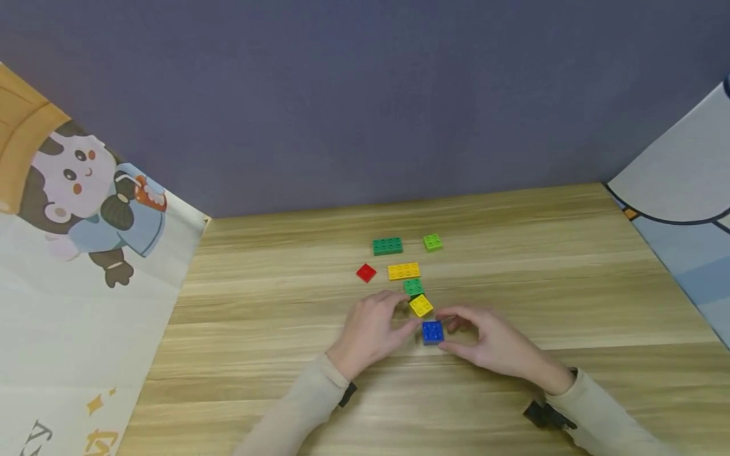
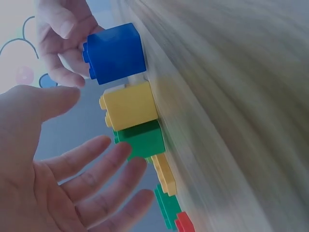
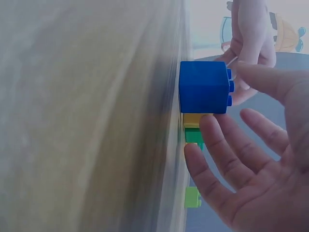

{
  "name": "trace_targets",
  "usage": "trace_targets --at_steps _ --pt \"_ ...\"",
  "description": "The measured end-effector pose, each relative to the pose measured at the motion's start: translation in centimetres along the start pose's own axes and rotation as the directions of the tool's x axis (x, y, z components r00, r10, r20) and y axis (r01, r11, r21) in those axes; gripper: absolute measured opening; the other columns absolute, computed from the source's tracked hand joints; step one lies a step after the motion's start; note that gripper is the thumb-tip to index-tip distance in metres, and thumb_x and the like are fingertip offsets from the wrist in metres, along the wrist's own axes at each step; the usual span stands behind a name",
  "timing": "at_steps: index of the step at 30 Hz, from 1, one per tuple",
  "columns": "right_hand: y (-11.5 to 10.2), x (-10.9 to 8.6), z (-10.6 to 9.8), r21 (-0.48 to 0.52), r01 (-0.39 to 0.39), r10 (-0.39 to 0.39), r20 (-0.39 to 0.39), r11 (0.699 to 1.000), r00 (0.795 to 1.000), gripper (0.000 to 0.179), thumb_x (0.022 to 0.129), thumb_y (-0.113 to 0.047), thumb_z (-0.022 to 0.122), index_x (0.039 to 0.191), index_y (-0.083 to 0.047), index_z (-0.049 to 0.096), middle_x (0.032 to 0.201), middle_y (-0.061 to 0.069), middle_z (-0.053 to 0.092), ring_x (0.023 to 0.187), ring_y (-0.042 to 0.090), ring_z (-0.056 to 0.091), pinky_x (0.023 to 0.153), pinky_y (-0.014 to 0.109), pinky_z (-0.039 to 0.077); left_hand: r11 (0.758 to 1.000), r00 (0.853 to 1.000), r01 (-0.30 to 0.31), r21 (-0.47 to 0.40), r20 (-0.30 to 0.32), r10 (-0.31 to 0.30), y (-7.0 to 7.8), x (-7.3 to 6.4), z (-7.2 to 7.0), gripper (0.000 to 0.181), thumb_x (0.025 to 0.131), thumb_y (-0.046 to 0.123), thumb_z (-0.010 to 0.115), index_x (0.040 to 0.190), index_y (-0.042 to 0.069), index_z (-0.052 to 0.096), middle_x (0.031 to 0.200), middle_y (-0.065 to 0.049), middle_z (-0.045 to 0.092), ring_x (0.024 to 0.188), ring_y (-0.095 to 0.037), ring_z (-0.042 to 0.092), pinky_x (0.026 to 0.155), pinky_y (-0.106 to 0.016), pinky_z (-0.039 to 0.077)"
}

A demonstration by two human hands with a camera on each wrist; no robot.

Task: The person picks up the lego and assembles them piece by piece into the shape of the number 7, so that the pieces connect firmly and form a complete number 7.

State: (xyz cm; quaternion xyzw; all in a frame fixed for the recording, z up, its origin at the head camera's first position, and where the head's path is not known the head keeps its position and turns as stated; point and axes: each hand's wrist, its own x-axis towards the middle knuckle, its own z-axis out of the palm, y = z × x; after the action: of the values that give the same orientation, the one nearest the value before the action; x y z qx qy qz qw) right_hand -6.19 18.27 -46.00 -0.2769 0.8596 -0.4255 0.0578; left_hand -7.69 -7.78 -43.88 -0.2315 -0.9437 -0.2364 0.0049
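A square blue toy brick (image 1: pixel 433 332) sits studs up on the wooden table, nearest to me. My right hand (image 1: pixel 496 339) is beside it on the right, thumb near its lower corner and fingers spread past its far side. To the left of the bricks is my left hand (image 1: pixel 367 332), its fingers spread and relaxed near a square yellow brick (image 1: pixel 421 306). In the left wrist view nothing lies within that hand's grasp. Just behind the yellow brick stands a square green brick (image 1: pixel 413 287). The blue brick (image 3: pixel 203 87) looks tall and smooth-sided in the right wrist view.
Farther back lie a long yellow brick (image 1: pixel 403 271), a flat red brick (image 1: pixel 366 272) turned cornerwise, a long dark green brick (image 1: pixel 388 246) and a small lime brick (image 1: pixel 433 242). A dark grey panel (image 1: pixel 365 114) rises behind the table (image 1: pixel 274 272), with printed panels at both sides.
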Motion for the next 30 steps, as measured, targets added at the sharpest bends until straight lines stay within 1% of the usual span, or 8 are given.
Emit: trace_targets --at_steps 7,10,13,18,21,25,29,30 --pt "0.0 0.2 0.3 0.012 -0.016 0.015 0.037 1.0 0.999 0.043 0.091 -0.022 0.087 0.13 -0.015 0.072 0.123 0.002 0.077 0.098 0.014 0.074 0.085 0.033 0.064 0.999 1.0 -0.001 0.032 -0.023 0.002 0.6 0.8 0.4 0.04 0.097 0.042 0.077 0.124 0.012 0.076 0.118 -0.003 0.08 0.096 -0.014 0.075 0.081 -0.028 0.061" --pt "0.0 0.2 0.2 0.012 -0.031 0.03 0.045 0.999 0.999 0.041 0.091 -0.022 0.087 0.129 -0.016 0.073 0.121 0.001 0.077 0.098 0.013 0.073 0.085 0.032 0.063 0.999 1.0 0.002 0.035 -0.014 -0.002 0.7 1.0 0.6 0.041 0.097 0.043 0.078 0.124 0.013 0.076 0.115 -0.001 0.08 0.09 -0.01 0.072 0.077 -0.023 0.058" --pt "0.0 0.2 0.2 0.019 -0.04 0.039 0.054 0.999 0.998 0.039 0.091 -0.022 0.086 0.127 -0.016 0.073 0.121 0.001 0.077 0.098 0.013 0.073 0.085 0.031 0.063 0.999 1.0 0.017 0.037 0.01 -0.017 0.8 1.2 0.9 0.042 0.097 0.045 0.078 0.124 0.013 0.076 0.115 0.0 0.08 0.087 -0.008 0.069 0.076 -0.021 0.056" --pt "0.2 0.3 0.3 0.043 -0.042 0.04 0.065 0.998 0.997 0.037 0.092 -0.02 0.086 0.126 -0.014 0.074 0.121 0.002 0.077 0.098 0.015 0.074 0.086 0.032 0.063 0.998 0.998 0.048 0.038 0.042 -0.049 0.7 1.4 1.1 0.043 0.098 0.044 0.077 0.128 0.013 0.075 0.12 -0.001 0.079 0.093 -0.011 0.071 0.08 -0.025 0.058" --pt "0.4 0.4 0.3 0.051 -0.049 0.046 0.064 0.998 0.997 0.036 0.092 -0.019 0.085 0.126 -0.014 0.074 0.12 0.002 0.078 0.098 0.015 0.074 0.086 0.031 0.063 0.998 0.997 0.05 0.033 0.059 -0.052 0.6 1.5 1.0 0.042 0.099 0.041 0.076 0.13 0.013 0.074 0.123 -0.003 0.079 0.092 -0.011 0.071 0.079 -0.025 0.057" --pt "0.4 0.4 0.2 0.05 -0.064 0.06 0.068 0.997 0.996 0.036 0.092 -0.02 0.085 0.126 -0.013 0.074 0.119 0.002 0.078 0.098 0.013 0.073 0.086 0.031 0.063 0.999 0.996 0.033 0.027 0.082 -0.035 0.5 1.6 0.9 0.041 0.1 0.038 0.075 0.133 0.014 0.073 0.126 -0.004 0.078 0.092 -0.012 0.071 0.076 -0.024 0.057" --pt "0.5 0.3 0.2 0.053 -0.079 0.075 0.08 0.995 0.994 0.036 0.093 -0.023 0.084 0.126 -0.013 0.075 0.12 0.003 0.078 0.098 0.013 0.073 0.087 0.031 0.063 1.0 0.995 0.005 0.025 0.096 -0.008 0.4 1.6 1.0 0.039 0.101 0.036 0.074 0.134 0.015 0.073 0.13 -0.003 0.077 0.105 -0.016 0.075 0.084 -0.029 0.061" --pt "0.5 0.3 0.2 0.054 -0.081 0.077 0.082 0.995 0.994 0.036 0.094 -0.024 0.084 0.126 -0.013 0.075 0.12 0.003 0.078 0.098 0.013 0.073 0.087 0.031 0.063 1.0 0.995 0.001 0.024 0.1 -0.003 0.4 1.6 1.0 0.039 0.101 0.035 0.073 0.135 0.016 0.072 0.131 -0.003 0.077 0.106 -0.016 0.075 0.085 -0.029 0.061"
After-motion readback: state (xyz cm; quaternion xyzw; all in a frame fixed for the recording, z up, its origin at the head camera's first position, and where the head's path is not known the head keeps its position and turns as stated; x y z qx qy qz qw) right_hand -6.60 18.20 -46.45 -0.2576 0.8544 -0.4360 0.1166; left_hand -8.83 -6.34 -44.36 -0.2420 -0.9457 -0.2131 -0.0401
